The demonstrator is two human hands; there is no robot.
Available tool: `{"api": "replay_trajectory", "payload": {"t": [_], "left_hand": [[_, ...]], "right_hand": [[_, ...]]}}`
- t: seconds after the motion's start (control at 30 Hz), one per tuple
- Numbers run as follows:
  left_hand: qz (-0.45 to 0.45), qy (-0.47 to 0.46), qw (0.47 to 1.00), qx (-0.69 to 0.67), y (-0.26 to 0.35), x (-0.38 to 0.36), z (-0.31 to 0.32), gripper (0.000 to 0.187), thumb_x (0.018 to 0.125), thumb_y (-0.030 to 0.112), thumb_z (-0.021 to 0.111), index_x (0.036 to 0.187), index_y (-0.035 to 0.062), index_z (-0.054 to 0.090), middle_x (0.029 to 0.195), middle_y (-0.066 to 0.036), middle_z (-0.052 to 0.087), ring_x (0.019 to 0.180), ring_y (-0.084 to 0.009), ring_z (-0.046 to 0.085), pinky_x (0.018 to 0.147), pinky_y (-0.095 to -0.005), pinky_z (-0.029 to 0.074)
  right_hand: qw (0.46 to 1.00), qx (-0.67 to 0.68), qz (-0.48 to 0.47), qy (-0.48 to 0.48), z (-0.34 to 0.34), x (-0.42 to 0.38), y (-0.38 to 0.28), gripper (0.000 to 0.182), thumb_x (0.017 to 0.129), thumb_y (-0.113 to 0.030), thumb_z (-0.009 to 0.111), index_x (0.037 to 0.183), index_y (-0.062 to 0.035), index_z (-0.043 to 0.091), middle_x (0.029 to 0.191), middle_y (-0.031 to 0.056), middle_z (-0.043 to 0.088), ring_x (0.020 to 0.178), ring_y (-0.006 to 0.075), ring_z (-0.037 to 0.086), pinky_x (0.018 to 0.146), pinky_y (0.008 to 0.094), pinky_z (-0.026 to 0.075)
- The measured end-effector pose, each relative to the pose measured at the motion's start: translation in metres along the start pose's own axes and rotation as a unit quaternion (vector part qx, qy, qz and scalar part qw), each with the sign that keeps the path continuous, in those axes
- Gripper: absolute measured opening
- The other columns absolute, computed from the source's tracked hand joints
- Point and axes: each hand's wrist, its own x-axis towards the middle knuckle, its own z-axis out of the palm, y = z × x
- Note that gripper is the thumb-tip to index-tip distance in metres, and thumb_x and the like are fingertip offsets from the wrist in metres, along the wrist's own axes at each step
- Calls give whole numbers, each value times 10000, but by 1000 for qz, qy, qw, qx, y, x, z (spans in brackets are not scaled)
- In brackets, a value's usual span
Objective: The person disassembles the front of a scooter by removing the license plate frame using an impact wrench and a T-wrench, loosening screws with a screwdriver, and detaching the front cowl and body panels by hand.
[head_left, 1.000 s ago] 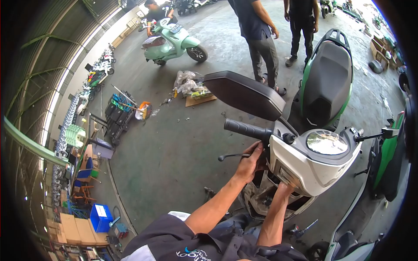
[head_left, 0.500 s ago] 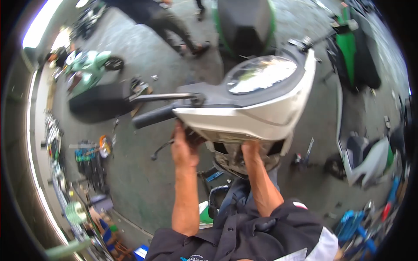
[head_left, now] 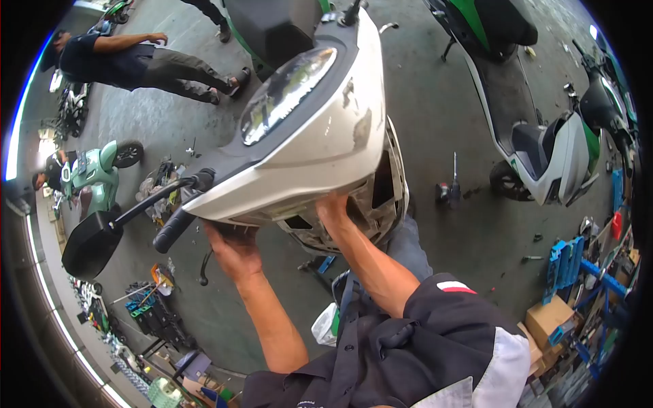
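Note:
A scooter's white handlebar cover (head_left: pixel 309 160), scuffed on its front, fills the middle of the head view. It carries an oval glossy display (head_left: pixel 289 95), a black mirror (head_left: pixel 93 245) and a black handlebar grip (head_left: pixel 175 229). My left hand (head_left: pixel 235 250) is closed on the underside of the cover beside the grip, its fingertips partly hidden. Reaching under the cover's front edge, my right hand (head_left: pixel 331 209) has its fingers out of sight behind it. Below it is the scooter's dirty, bare front body (head_left: pixel 367 217), with dark openings.
A person (head_left: pixel 146 64) stands at the upper left. A green scooter (head_left: pixel 95 170) is on the left, and a grey and green one (head_left: pixel 544 156) on the right. Tools (head_left: pixel 447 193) lie on the floor. Blue racks (head_left: pixel 564 268) and a cardboard box (head_left: pixel 547 319) are at the lower right.
My view has swung, so the scooter front appears tilted and further left. Both hands remain at the underside of the cover. More of the person at the upper left shows.

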Motion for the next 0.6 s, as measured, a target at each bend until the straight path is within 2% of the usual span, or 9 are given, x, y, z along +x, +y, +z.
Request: {"api": "replay_trajectory", "payload": {"t": [0.1,0.17,0.3,0.37,0.4,0.47,0.53,0.57,0.6], "left_hand": [[20,-8,1000,9,-2,1,3,612,971,565,482,1444,180,439,1426,-61,507,1243,-247,531,956,-459,501],[28,-10,1000,10,-4,-4,10,635,960,584,493,1447,179,438,1434,-64,498,1248,-246,525,952,-455,503],[52,10,999,7,-9,-17,18,653,959,588,498,1454,169,423,1430,-75,494,1244,-242,521,933,-440,505],[67,16,998,-4,-15,-19,18,656,963,582,497,1457,157,416,1428,-81,492,1236,-241,523,921,-438,508],[98,-2,995,-2,-24,-18,11,629,975,543,507,1447,137,416,1394,-87,516,1199,-234,548,904,-424,512],[129,-5,992,-3,-43,-29,2,601,987,504,517,1436,118,417,1360,-92,540,1163,-227,573,887,-410,515],[152,5,978,143,-69,-56,1,460,1007,383,542,1341,69,502,1214,-87,619,1036,-194,626,852,-357,522],[122,-37,971,204,-89,-64,-12,391,1010,342,549,1272,52,550,1138,-77,640,978,-172,634,822,-324,522],[94,-75,958,261,-106,-74,-23,329,1012,300,556,1203,35,597,1062,-66,662,921,-150,642,791,-291,522]], "right_hand": [[998,51,23,33,-6,0,-10,513,904,-221,705,1319,-40,464,1231,59,555,1115,181,570,907,344,527],[993,80,49,69,0,0,-26,377,897,-157,712,1205,-14,548,1099,21,638,1011,139,619,896,287,496],[990,92,82,67,-19,-11,-42,303,866,-88,729,1122,-11,586,1009,12,639,961,105,601,824,262,500],[989,-97,109,1,-23,-27,-79,239,865,-70,724,1065,-6,610,943,-2,626,859,61,563,735,228,471],[989,-101,108,-9,-29,-34,-93,239,865,-70,724,1065,-6,610,943,-2,626,859,61,563,735,228,471],[960,-207,169,-81,-48,-57,-119,176,877,-50,702,1025,-6,617,901,-19,604,780,26,508,674,192,421],[945,-240,190,-112,-60,-75,-142,163,882,-51,698,1016,-8,617,895,-25,602,766,17,497,657,183,407],[933,-263,205,-138,-65,-84,-152,149,886,-51,694,1007,-10,617,889,-30,601,751,8,486,640,174,393],[921,-282,217,-156,-71,-92,-159,139,888,-49,691,1000,-10,618,898,-22,611,782,23,515,685,185,422]]}}
